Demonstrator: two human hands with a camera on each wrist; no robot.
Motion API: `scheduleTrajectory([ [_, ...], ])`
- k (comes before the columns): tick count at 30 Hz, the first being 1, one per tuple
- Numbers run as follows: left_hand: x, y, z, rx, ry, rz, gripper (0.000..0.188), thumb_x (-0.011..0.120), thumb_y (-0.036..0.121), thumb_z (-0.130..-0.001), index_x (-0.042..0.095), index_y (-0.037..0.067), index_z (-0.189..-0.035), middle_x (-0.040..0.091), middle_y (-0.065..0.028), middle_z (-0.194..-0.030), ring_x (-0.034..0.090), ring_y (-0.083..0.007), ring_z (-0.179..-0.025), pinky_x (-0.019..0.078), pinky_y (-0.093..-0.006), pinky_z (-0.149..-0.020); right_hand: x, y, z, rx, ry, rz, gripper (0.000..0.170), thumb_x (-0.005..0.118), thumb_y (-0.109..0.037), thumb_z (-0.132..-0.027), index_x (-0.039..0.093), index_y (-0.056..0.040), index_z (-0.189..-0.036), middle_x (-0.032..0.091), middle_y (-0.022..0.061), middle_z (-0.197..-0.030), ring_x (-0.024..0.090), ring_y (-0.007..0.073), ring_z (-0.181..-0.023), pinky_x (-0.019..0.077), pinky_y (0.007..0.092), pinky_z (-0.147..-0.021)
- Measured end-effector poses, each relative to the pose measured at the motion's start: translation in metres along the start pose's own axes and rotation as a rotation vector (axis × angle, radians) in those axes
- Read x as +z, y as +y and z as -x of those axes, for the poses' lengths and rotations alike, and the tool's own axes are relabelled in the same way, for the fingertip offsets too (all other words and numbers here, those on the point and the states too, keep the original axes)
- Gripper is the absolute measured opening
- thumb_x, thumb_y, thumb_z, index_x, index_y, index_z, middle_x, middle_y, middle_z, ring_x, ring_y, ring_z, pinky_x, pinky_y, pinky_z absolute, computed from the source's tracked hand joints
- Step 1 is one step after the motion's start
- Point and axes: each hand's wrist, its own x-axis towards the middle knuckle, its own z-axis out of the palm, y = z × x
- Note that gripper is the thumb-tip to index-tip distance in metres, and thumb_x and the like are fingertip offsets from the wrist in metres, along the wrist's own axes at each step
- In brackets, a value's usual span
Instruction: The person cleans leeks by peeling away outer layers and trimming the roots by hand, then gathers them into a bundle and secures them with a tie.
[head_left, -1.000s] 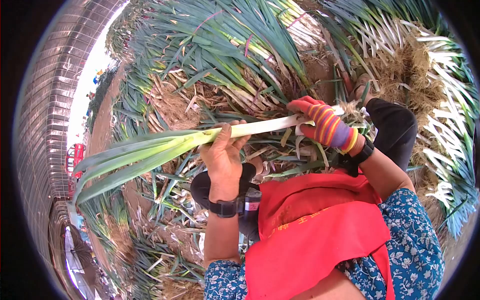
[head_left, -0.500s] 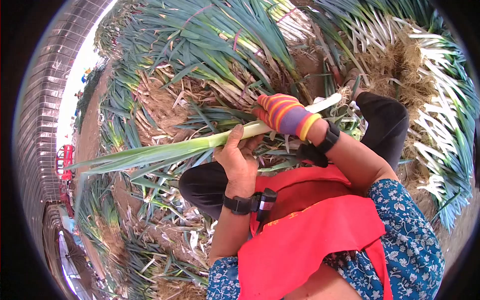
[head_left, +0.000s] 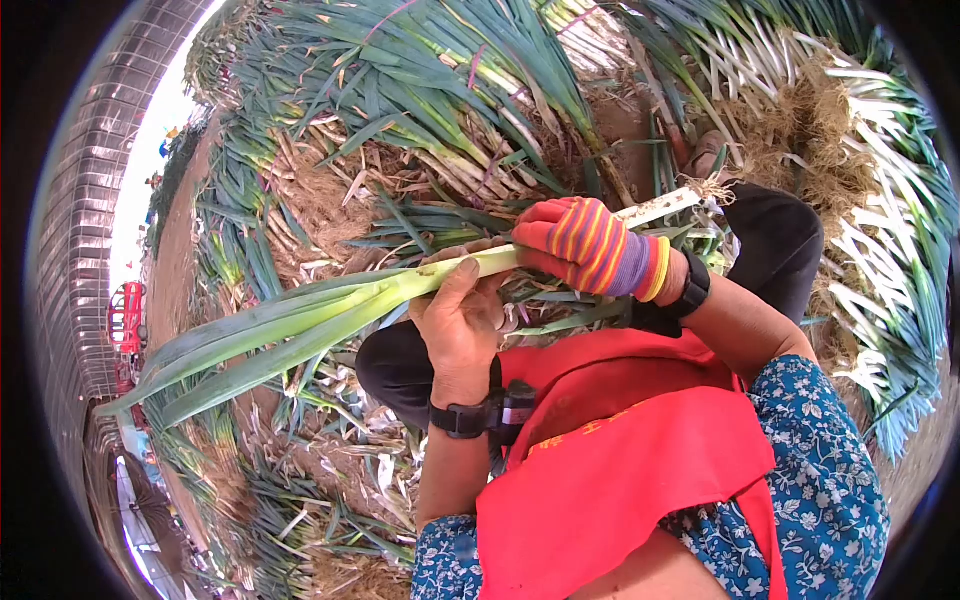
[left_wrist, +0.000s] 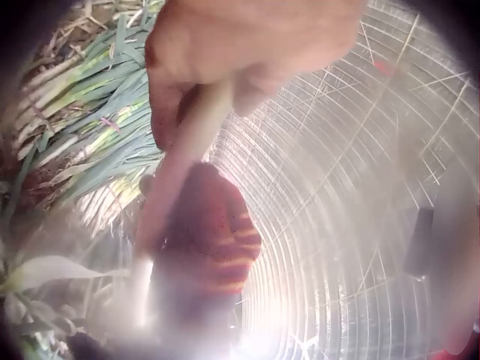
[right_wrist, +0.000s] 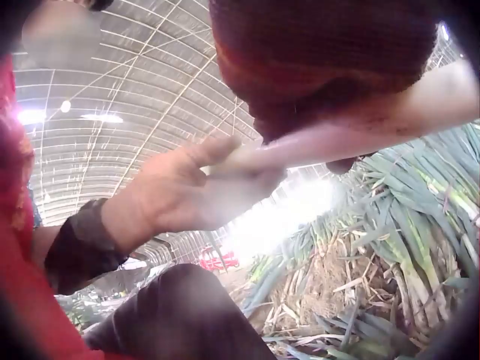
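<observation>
A long leek (head_left: 365,296) lies across the person's front in the head view, its green leaves to the left and its white root end to the right. My bare left hand (head_left: 462,318) grips it where the leaves meet the shank, thumb on top. Close beside it, my right hand (head_left: 597,248), in a striped red, yellow and purple glove, wraps around the white shank. Beyond the glove the roots stick out. In the left wrist view the bare hand (left_wrist: 251,45) holds the shank above the glove (left_wrist: 210,240). The right wrist view shows the dark underside of the glove (right_wrist: 322,67).
Bundled leeks (head_left: 440,90) with purple ties lie on the ground ahead. A row of leeks with white shanks (head_left: 870,240) and brown roots lies at the right. Stripped leaves (head_left: 350,460) litter the soil at the lower left. A red apron (head_left: 630,460) covers the lap.
The gloved hand has slid along the shank from near the roots toward the bare hand, then shifted slightly back to the right. The bare hand keeps its grip on the leek.
</observation>
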Motion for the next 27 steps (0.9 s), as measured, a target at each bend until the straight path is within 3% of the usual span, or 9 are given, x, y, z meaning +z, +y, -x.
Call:
scheduleTrajectory([
  [3, -0.007, -0.001, 0.002, -0.053, -0.111, 0.042, 0.018, 0.056, -0.004, -0.079, 0.055, -0.001, -0.097, 0.059, -0.0205, -0.103, 0.059, -0.0334, -0.098, 0.0525, -0.0472, -0.083, -0.002, 0.0, 0.002, 0.066, 0.024, 0.006, 0.013, 0.063, -0.017, -0.074, 0.055, -0.0065, -0.075, 0.054, 0.0116, -0.07, 0.056, 0.0336, -0.068, 0.0439, 0.0414, -0.055],
  [8, -0.022, 0.01, 0.003, -0.065, -0.16, -0.053, 0.019, 0.057, 0.002, -0.081, 0.056, 0.001, -0.1, 0.059, -0.0177, -0.108, 0.052, -0.0328, -0.112, 0.045, -0.0481, -0.093, -0.017, 0.048, 0.036, 0.222, 0.012, 0.643, 0.014, 0.062, -0.022, -0.069, 0.055, -0.0098, -0.07, 0.055, 0.0115, -0.064, 0.056, 0.0321, -0.061, 0.0445, 0.04, -0.052],
  [11, -0.041, 0.036, 0.007, 0.008, -0.092, -0.085, 0.02, 0.055, -0.005, -0.08, 0.056, 0.0, -0.1, 0.06, -0.0199, -0.104, 0.057, -0.0329, -0.104, 0.05, -0.0474, -0.087, -0.047, 0.072, 0.061, 0.297, 0.071, 0.653, 0.015, 0.065, -0.018, -0.07, 0.052, -0.0093, -0.069, 0.053, 0.0123, -0.061, 0.056, 0.0322, -0.059, 0.0431, 0.0393, -0.048],
  [15, -0.06, 0.08, 0.013, 0.066, -0.004, -0.123, 0.015, 0.055, 0.0, -0.083, 0.056, 0.002, -0.097, 0.061, -0.0169, -0.099, 0.056, -0.0329, -0.105, 0.0479, -0.0499, -0.089, -0.109, 0.156, 0.136, 0.704, -0.112, 0.725, 0.015, 0.062, -0.02, -0.072, 0.057, -0.0094, -0.082, 0.06, 0.013, -0.069, 0.059, 0.032, -0.064, 0.048, 0.0393, -0.055],
  [17, -0.069, 0.096, 0.017, 0.066, 0.03, -0.086, 0.013, 0.055, 0.002, -0.084, 0.057, 0.002, -0.097, 0.062, -0.0157, -0.1, 0.055, -0.0324, -0.107, 0.0464, -0.0505, -0.091, -0.153, 0.167, 0.166, 0.85, -0.281, 1.084, 0.025, 0.06, -0.021, -0.074, 0.059, -0.0071, -0.096, 0.064, 0.0142, -0.077, 0.061, 0.032, -0.072, 0.0495, 0.0407, -0.062],
  [20, -0.075, 0.102, 0.018, 0.065, 0.136, -0.052, 0.012, 0.055, 0.004, -0.085, 0.057, 0.003, -0.097, 0.062, -0.0149, -0.1, 0.055, -0.032, -0.108, 0.0447, -0.0516, -0.093, -0.16, 0.143, 0.141, 1.122, -0.297, 1.06, 0.038, 0.061, -0.023, -0.077, 0.057, -0.0045, -0.11, 0.064, 0.0174, -0.094, 0.061, 0.0327, -0.089, 0.0488, 0.0421, -0.072],
  [22, -0.074, 0.094, 0.013, 0.064, 0.136, -0.049, 0.012, 0.056, 0.005, -0.085, 0.058, 0.003, -0.097, 0.062, -0.0151, -0.101, 0.055, -0.032, -0.108, 0.0442, -0.0521, -0.093, -0.123, 0.098, 0.098, 0.788, 0.062, 0.821, 0.036, 0.061, -0.022, -0.078, 0.057, -0.0044, -0.11, 0.061, 0.0167, -0.102, 0.058, 0.0317, -0.096, 0.0461, 0.0391, -0.081],
  [25, -0.06, 0.074, 0.007, 0.069, 0.081, -0.066, 0.013, 0.058, 0.007, -0.085, 0.058, 0.004, -0.097, 0.062, -0.0152, -0.102, 0.056, -0.0322, -0.106, 0.0455, -0.0516, -0.092, -0.068, 0.025, 0.042, 0.003, 0.142, 0.62, 0.046, 0.067, -0.021, -0.071, 0.054, -0.0072, -0.112, 0.055, 0.0136, -0.109, 0.052, 0.0326, -0.1, 0.0428, 0.042, -0.085],
  [27, -0.045, 0.066, 0.008, 0.069, 0.119, -0.072, 0.013, 0.059, 0.007, -0.084, 0.058, 0.004, -0.096, 0.062, -0.015, -0.1, 0.057, -0.0321, -0.104, 0.0481, -0.0501, -0.089, -0.044, -0.02, 0.013, -0.067, 0.035, 0.449, 0.063, 0.072, -0.031, -0.064, 0.051, -0.005, -0.117, 0.049, 0.0153, -0.117, 0.047, 0.0328, -0.108, 0.0382, 0.0431, -0.092],
])
